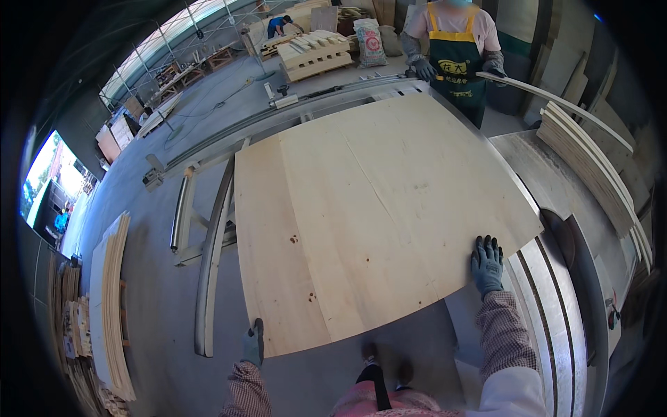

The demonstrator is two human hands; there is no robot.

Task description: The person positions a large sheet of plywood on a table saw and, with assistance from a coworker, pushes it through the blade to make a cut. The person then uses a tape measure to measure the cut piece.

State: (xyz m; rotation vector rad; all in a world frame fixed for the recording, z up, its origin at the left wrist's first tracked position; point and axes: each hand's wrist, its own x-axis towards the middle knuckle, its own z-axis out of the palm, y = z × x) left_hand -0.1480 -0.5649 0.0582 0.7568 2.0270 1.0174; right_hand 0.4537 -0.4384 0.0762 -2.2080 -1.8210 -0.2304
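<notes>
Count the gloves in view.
4: your left glove at the near-left corner of the board, your right glove on its near-right edge, two gloves on the co-worker beyond it. The distant worker is too small to tell.

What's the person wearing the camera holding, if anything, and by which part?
A pale wooden sheet: the left hand seems to grip its near left corner; the right hand lies on top by the near edge's right end.

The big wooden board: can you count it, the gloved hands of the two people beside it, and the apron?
Big wooden board: 1
Camera wearer's gloved hands: 2 (left hand, right hand)
Gloved hands of the apron person: 2
Apron: 1
Total: 6
</notes>
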